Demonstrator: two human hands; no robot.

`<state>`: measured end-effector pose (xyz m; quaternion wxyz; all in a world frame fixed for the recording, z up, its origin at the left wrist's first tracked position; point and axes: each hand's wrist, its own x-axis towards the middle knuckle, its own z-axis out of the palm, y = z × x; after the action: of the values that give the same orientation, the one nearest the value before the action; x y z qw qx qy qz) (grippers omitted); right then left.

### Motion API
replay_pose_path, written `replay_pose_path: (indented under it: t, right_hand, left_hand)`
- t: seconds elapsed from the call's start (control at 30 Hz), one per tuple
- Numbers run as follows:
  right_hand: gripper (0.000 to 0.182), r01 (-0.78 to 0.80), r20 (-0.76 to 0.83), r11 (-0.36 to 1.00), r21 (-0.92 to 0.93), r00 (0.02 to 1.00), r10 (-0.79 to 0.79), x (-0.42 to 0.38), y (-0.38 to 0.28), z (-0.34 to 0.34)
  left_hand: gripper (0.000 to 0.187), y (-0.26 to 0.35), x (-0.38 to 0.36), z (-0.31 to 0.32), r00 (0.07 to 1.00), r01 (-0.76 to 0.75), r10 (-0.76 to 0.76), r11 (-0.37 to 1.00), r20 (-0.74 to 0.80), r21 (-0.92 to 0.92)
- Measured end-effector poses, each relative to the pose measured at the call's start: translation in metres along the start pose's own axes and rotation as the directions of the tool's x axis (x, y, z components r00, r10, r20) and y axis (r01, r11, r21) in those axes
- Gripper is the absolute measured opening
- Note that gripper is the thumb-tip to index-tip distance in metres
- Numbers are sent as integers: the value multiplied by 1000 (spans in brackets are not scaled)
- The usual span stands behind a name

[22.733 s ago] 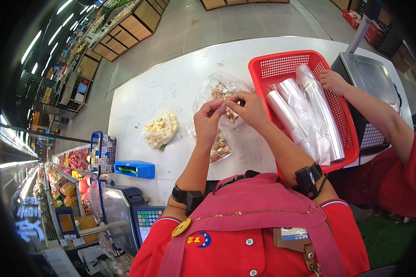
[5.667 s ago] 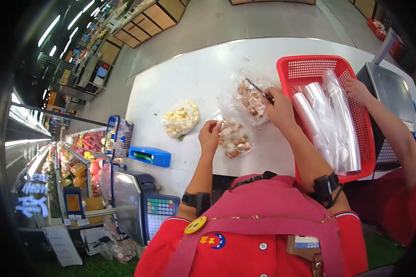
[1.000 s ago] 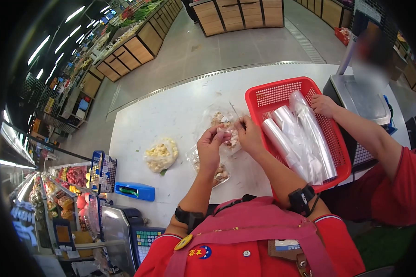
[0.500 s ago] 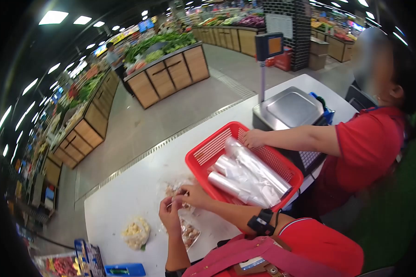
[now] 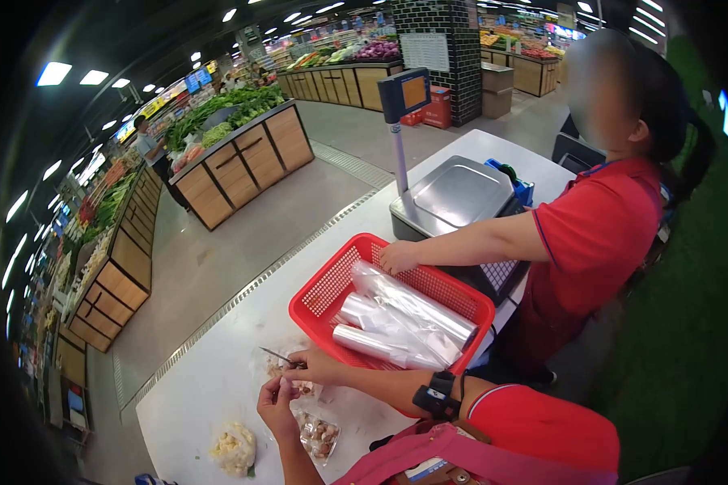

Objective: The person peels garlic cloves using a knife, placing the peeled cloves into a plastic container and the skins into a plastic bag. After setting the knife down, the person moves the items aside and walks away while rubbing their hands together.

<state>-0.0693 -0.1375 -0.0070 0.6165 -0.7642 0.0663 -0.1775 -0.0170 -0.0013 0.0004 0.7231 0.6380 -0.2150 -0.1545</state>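
Observation:
My right hand (image 5: pixel 319 368) is closed around a small knife (image 5: pixel 277 356), its thin blade pointing up and left over the table. Close against it, my left hand (image 5: pixel 277 408) pinches a small pale piece that I cannot make out. Under and beyond the hands lies a clear bag of brownish-white lumps (image 5: pixel 273 368), partly covered. A second clear bag with similar lumps (image 5: pixel 319 436) rests beside my left forearm. To the left sits a heap of pale yellow pieces (image 5: pixel 234 449), resembling peeled garlic cloves.
A red basket (image 5: pixel 303 303) of clear plastic bag rolls (image 5: pixel 416 299) stands right of my hands. A co-worker's hand (image 5: pixel 398 256) touches its far rim. Behind it is a scale (image 5: pixel 461 190) on the white table (image 5: pixel 194 388). Vegetable stands (image 5: pixel 243 166) fill the background.
My view has turned right, so the table scene sits differently in frame. The knife blade now shows above my right hand. Both hands remain close together; the co-worker's hand stays at the basket.

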Motion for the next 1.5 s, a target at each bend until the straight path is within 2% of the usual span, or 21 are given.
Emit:
replay_pose_path:
  t: [0.33,0.53,0.6,0.67,0.7,0.77,0.8,0.87,0.9,0.97,1.03,1.07,1.1,1.17,1.2,1.27,1.3,1.33,1.4,1.47,1.5]
  right_hand:
    - [25,-23,-85,999,-38,996,20,4,-2,21]
    - [22,-100,-107,995,15,989,101,3,-9,25]
    - [20,-151,-98,988,40,983,154,8,-7,26]
    - [17,-112,-54,963,244,990,128,13,9,30]
    - [17,-123,8,965,232,992,124,15,12,32]
    - [14,-133,-121,978,160,981,153,16,15,33]
    - [14,-130,-86,980,150,986,144,16,14,33]
    - [18,-211,-96,946,248,966,240,14,8,34]
    - [18,-220,-77,924,311,964,256,13,7,34]
    - [18,-243,-100,926,290,954,282,11,12,33]
    - [20,-205,-242,951,232,935,261,10,14,34]
    - [20,-215,-223,949,230,938,266,11,18,34]
    - [17,-171,-268,980,100,944,192,13,23,30]
    - [17,-86,-317,990,-114,947,45,16,32,25]
    - [17,-87,-305,990,-109,951,50,16,27,25]
    - [22,-207,-287,926,-316,951,114,13,16,24]
    - [15,-191,-233,909,-370,966,108,12,10,24]
    - [15,-189,-222,910,-369,969,111,13,14,27]
    - [13,88,-299,967,-238,941,-159,15,24,33]
    - [14,89,-253,959,-271,954,-160,14,27,29]
    - [12,-3,-222,989,-147,975,-30,14,23,28]
  left_hand:
    - [15,0,10,-17,995,55,-54,998,84,-9]
    - [19,-12,18,-26,990,118,-106,983,92,-139]
    - [22,-14,22,-29,979,168,-145,972,140,-165]
    - [23,-15,27,-33,975,178,-155,973,159,-144]
    - [20,-9,26,-32,984,112,-94,987,149,-118]
    - [19,-13,26,-36,988,109,-95,988,119,-110]
    - [18,-14,28,-36,986,106,-93,990,142,-91]
    - [15,-16,29,-33,991,102,-92,990,97,-97]
    - [15,-19,28,-30,997,29,-18,990,80,-136]
    - [17,-23,24,-27,989,-133,142,977,44,-167]
    - [19,-18,22,-27,989,-140,148,970,25,-200]
    - [20,-15,22,-28,987,-149,160,962,30,-229]
    - [22,-12,22,-32,982,-155,175,961,69,-230]
    - [21,-2,20,-33,991,-108,123,961,46,-253]
    - [20,2,19,-32,997,-60,74,958,38,-281]
    - [20,-2,19,-32,999,-3,18,955,49,-297]
    - [19,-5,19,-32,997,49,-28,947,72,-318]
    - [19,-6,20,-32,998,49,-32,947,61,-317]
    - [23,-9,20,-31,993,115,-106,962,50,-246]
    - [24,-14,20,-35,991,125,-111,973,81,-196]
    - [25,-16,21,-36,988,126,-110,980,113,-151]
